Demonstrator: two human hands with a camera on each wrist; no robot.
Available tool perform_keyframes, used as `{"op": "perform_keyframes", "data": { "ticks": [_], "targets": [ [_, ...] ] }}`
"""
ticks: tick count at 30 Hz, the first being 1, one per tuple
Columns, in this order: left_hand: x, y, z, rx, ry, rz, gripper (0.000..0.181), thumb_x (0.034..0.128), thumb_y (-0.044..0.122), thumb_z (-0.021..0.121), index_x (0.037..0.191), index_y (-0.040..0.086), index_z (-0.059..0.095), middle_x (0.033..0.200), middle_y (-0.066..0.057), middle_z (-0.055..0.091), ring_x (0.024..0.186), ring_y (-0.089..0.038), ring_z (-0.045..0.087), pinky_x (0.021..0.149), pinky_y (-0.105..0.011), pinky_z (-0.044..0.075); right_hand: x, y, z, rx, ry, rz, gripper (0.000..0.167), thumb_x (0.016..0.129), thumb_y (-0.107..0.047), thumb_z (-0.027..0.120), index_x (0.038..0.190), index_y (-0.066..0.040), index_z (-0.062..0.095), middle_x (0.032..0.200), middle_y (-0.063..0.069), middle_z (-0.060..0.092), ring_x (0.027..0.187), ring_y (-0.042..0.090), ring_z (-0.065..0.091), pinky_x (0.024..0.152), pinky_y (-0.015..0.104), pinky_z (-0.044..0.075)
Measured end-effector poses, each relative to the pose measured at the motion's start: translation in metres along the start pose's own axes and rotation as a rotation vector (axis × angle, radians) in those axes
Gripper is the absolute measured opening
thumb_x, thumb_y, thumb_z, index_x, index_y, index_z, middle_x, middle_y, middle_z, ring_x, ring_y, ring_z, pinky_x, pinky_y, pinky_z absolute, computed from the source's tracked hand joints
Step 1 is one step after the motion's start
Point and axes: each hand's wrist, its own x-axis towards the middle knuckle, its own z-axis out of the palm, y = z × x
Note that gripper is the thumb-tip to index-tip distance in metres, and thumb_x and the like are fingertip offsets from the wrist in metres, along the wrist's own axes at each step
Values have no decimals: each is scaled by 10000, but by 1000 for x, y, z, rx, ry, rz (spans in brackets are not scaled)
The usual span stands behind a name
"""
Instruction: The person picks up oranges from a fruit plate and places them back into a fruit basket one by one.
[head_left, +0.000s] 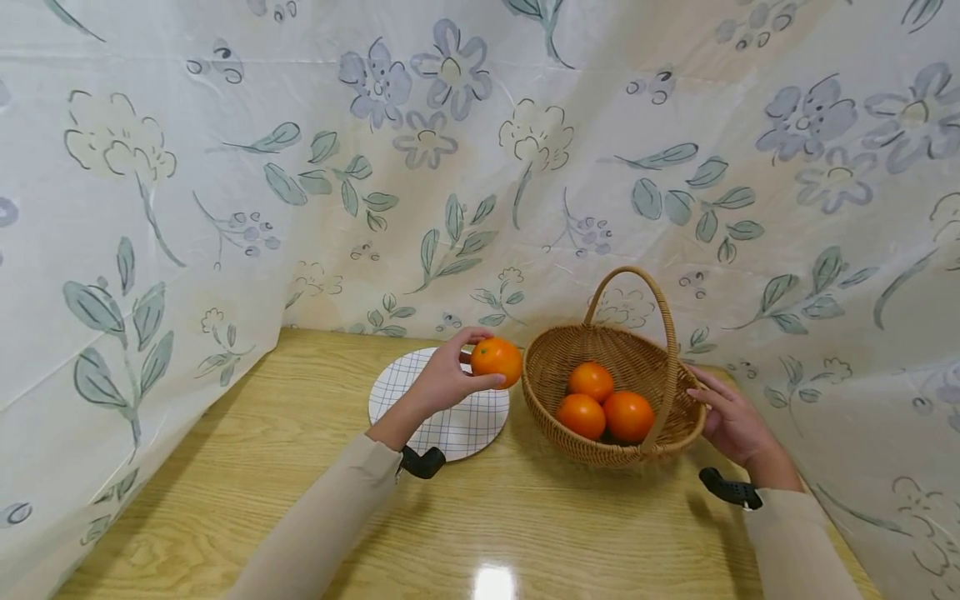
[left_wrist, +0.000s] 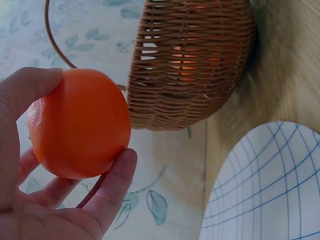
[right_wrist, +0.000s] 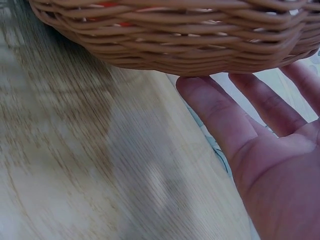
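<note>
In the head view my left hand (head_left: 448,375) holds an orange (head_left: 497,362) above the right side of a round plate (head_left: 405,392) with a blue grid. The left wrist view shows my thumb and fingertips (left_wrist: 125,162) around the smooth, shiny orange, beside the basket wall. A wicker basket (head_left: 551,429) with a tall handle stands to the right, with three more oranges (head_left: 591,382) inside. At the basket's right rim is my right hand (head_left: 738,425). Its fingers (right_wrist: 210,107) are extended and touch the wicker edge in the right wrist view.
A light wooden table (head_left: 300,467) carries the plate and basket. Behind it and at both sides hangs a floral cloth (head_left: 337,250). The basket handle (head_left: 660,317) arches over the basket.
</note>
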Motion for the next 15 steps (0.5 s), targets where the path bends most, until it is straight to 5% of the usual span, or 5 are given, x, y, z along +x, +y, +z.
{"op": "perform_keyframes", "data": {
  "ticks": [7, 15],
  "targets": [
    [6, 6, 1, -19, 5, -3, 639, 823, 294, 872, 1375, 259, 551, 1389, -49, 552, 1119, -303, 623, 852, -379, 597, 0, 1, -1, 2, -5, -6, 509, 1101, -54, 375, 1593, -182, 384, 1298, -180, 656, 1133, 65, 687, 899, 302, 601],
    [17, 14, 3, -40, -7, 21, 657, 833, 298, 862, 1411, 314, 551, 1413, -32, 561, 1113, -285, 645, 832, -380, 593, 0, 0, -2, 39, -46, -13, 476, 1104, -36, 347, 1467, -267, 551, 1275, -134, 685, 1107, 98, 708, 890, 317, 610]
  ]
}}
